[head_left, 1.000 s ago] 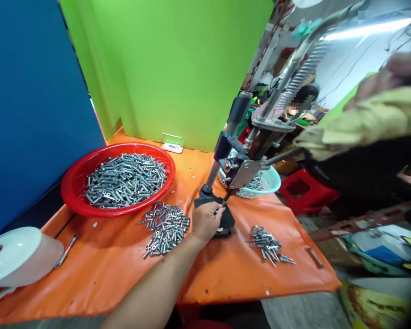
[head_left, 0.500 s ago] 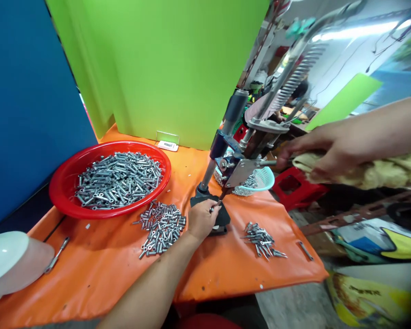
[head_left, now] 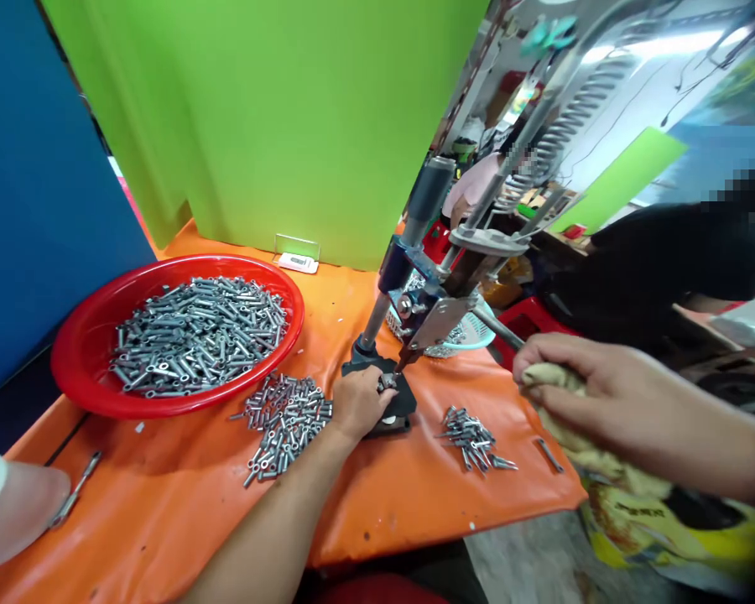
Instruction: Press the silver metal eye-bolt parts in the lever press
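A hand press stands on a black base on the orange table cover. My left hand rests on the base, fingers pinched on a small metal part under the press tip. My right hand is closed on the cloth-wrapped press lever, which is lowered to the right. A loose heap of metal parts lies just left of my left hand. A smaller heap lies to the right of the base.
A red basin full of metal parts sits at the left. A pale blue basket stands behind the press. A white bowl is at the near left. Green and blue panels wall the back. A person in black sits at the right.
My right hand has pulled the lever down from high on the right to near table height. My left hand stays at the press base with the part.
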`<state>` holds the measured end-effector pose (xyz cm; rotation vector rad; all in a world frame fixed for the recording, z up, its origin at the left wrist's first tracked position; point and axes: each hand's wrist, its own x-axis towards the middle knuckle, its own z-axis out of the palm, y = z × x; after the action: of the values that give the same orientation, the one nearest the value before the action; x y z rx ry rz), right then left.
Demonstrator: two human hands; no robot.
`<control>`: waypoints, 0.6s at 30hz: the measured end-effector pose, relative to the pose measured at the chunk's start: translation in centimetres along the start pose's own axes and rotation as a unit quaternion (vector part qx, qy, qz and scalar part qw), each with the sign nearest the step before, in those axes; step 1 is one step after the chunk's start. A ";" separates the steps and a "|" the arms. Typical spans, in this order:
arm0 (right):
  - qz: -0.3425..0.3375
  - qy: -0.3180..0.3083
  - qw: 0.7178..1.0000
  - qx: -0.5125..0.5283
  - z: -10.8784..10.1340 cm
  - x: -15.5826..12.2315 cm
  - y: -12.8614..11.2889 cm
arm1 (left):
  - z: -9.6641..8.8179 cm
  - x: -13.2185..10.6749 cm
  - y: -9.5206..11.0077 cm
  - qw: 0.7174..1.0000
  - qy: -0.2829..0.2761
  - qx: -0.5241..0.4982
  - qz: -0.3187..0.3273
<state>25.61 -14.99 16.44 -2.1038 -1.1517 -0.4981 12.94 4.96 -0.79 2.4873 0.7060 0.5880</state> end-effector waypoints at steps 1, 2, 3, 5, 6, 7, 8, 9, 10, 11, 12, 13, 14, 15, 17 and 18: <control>-0.005 -0.004 1.000 0.002 0.6 -1.0 -0.2 | 0.1 0.0 0.0 1.000 0.001 0.000 0.001; -0.009 -0.008 1.000 0.004 1.0 -1.7 -0.6 | 0.2 0.0 -0.1 1.000 0.002 -0.001 0.001; -0.015 -0.013 1.000 0.006 1.4 -2.2 -0.9 | 0.2 0.1 -0.1 1.000 0.004 -0.002 0.002; -0.029 -0.031 0.999 0.013 2.0 -2.6 -1.4 | 0.4 0.0 -0.1 1.000 0.007 -0.007 0.003; -0.039 -0.050 0.998 0.017 2.5 -2.7 -1.4 | 0.5 0.0 -0.2 1.000 0.008 -0.010 0.003; -0.050 -0.075 0.996 0.021 3.1 -2.9 -1.4 | 0.6 0.0 -0.2 1.000 0.009 -0.013 0.005; -0.061 -0.095 0.993 0.027 3.9 -3.0 -1.1 | 0.7 0.0 -0.2 1.000 0.009 -0.016 0.006; -0.072 -0.106 0.991 0.034 5.0 -3.2 -0.8 | 0.8 0.0 -0.2 1.000 0.008 -0.017 0.007; -0.084 -0.101 0.991 0.040 6.3 -3.4 -0.4 | 0.9 0.0 -0.2 1.000 0.007 -0.018 0.006; -0.095 -0.078 0.991 0.047 7.6 -3.7 0.2 | 1.0 0.0 -0.2 1.000 0.005 -0.017 0.004; -0.101 -0.046 0.992 0.055 9.0 -4.0 0.7 | 1.1 0.0 -0.2 1.000 0.003 -0.014 0.001; -0.105 -0.016 0.992 0.063 10.2 -4.2 1.2 | 1.1 0.0 -0.3 1.000 0.000 -0.012 -0.001; -0.107 0.005 0.992 0.072 11.2 -4.5 1.7 | 1.2 0.0 -0.3 1.000 -0.001 -0.010 -0.003; -0.105 0.013 0.991 0.081 12.0 -4.7 2.1 | 1.3 0.0 -0.3 1.000 0.000 -0.012 -0.005; -0.094 0.005 0.990 0.101 12.6 -5.1 2.5 | 1.3 -0.1 -0.3 0.999 0.011 -0.037 -0.004; -0.086 0.000 0.990 0.110 12.5 -5.3 2.6 | 1.2 -0.1 -0.3 0.998 0.020 -0.062 0.001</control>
<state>25.07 -10.10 3.58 -1.8264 -1.3326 -0.4277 13.43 4.75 -1.96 2.3674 0.6609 0.6634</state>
